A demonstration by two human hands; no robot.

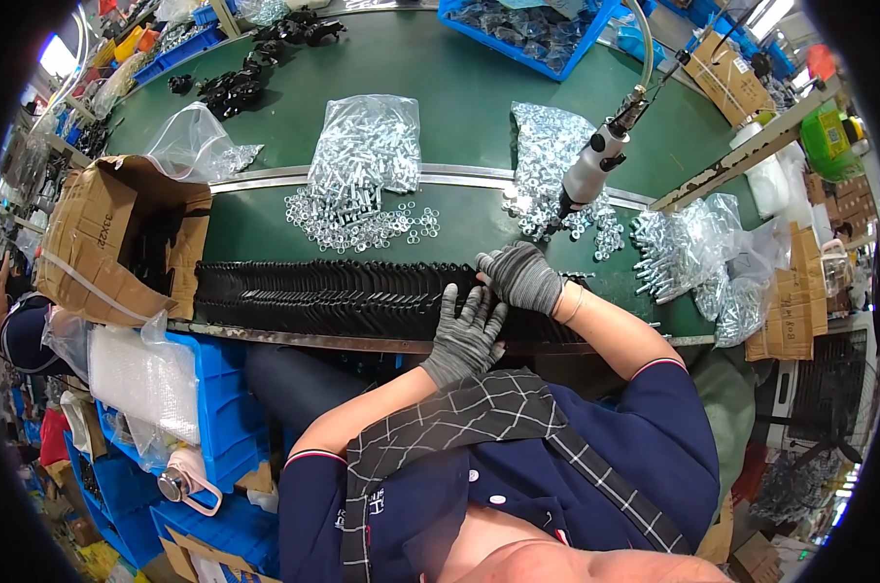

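Note:
A long row of black flat parts [323, 291] lies packed side by side along the near edge of the green table [479, 107]. My left hand [464, 330], in a grey glove, rests flat with fingers spread on the right part of the row. My right hand [522, 277], also gloved, is bent over the top of the row's right end, its fingers curled onto the parts. Neither hand lifts anything clear of the row.
A hanging power screwdriver [595, 165] dangles just beyond my right hand. Piles of silver washers [362, 223] and bags of screws [367, 141] lie further back. An open cardboard box [109, 238] stands at left, blue bins [216, 408] below it.

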